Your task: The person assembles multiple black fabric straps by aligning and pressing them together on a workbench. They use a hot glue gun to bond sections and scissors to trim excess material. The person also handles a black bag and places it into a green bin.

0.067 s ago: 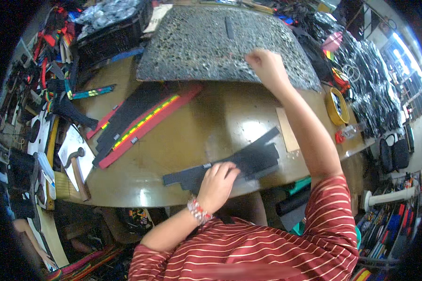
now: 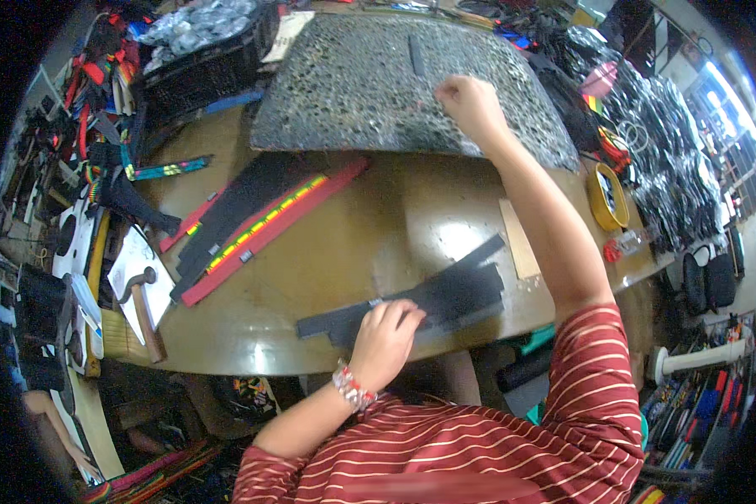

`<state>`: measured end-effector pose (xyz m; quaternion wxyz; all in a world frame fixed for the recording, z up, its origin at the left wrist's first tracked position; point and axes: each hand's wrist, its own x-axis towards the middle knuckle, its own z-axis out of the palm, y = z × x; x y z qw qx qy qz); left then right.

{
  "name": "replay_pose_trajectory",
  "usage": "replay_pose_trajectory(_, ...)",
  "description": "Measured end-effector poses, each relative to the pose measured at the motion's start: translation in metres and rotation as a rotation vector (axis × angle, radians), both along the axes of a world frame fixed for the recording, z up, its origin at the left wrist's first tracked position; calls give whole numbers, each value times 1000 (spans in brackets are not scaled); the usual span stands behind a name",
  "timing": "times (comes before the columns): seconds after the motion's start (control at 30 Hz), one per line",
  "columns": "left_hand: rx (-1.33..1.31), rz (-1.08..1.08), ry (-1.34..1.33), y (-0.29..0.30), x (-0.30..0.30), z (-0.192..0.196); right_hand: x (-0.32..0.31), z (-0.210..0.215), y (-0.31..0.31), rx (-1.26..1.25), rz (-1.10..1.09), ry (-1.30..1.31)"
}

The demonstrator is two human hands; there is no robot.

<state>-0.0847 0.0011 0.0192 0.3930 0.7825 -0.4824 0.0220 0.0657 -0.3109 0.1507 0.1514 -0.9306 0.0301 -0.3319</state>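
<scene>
My left hand (image 2: 384,343), with a beaded bracelet on its wrist, rests at the near edge of a pile of black strips (image 2: 462,294). Its fingers are bent and pressed together on the strips. The pile lies slantwise at the table's front, strips overlapping. My right hand (image 2: 474,107) is stretched far forward over a grey speckled board (image 2: 344,84). Its fingers are closed in a pinch; whatever may be in them is too small to make out. Just beyond it, a single dark strip (image 2: 417,55) lies on the board.
Red and black straps (image 2: 269,244) lie left of centre on the brown table (image 2: 370,227). A hammer (image 2: 145,315) rests on white sheets at the left. Toward the right are a thin wooden piece (image 2: 521,239), a yellow bowl (image 2: 605,197) and plastic-wrapped goods (image 2: 672,160).
My right hand has shifted slightly forward and left over the board, still pinched. My left hand has slid a little left along the strips. The whole view has moved slightly.
</scene>
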Motion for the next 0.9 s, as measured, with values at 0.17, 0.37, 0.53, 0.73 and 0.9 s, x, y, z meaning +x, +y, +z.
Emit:
replay_pose_trajectory(0.17,-75,28,155,35,11,-5,104,2,-20,28,-407,188)
replay_pose_trajectory(0.37,-123,50,433,38,19,5,127,7,-20,-54,-527,368)
replay_pose_trajectory(0.53,-334,-140,1249,28,47,18,39,29,32,481,123,364)
replay_pose_trajectory(0.73,-983,-257,1678,27,55,23,-184,-25,92,884,438,707)
replay_pose_trajectory(0.9,-696,-58,1488,18,6,24,-248,-66,121,1466,480,-70)
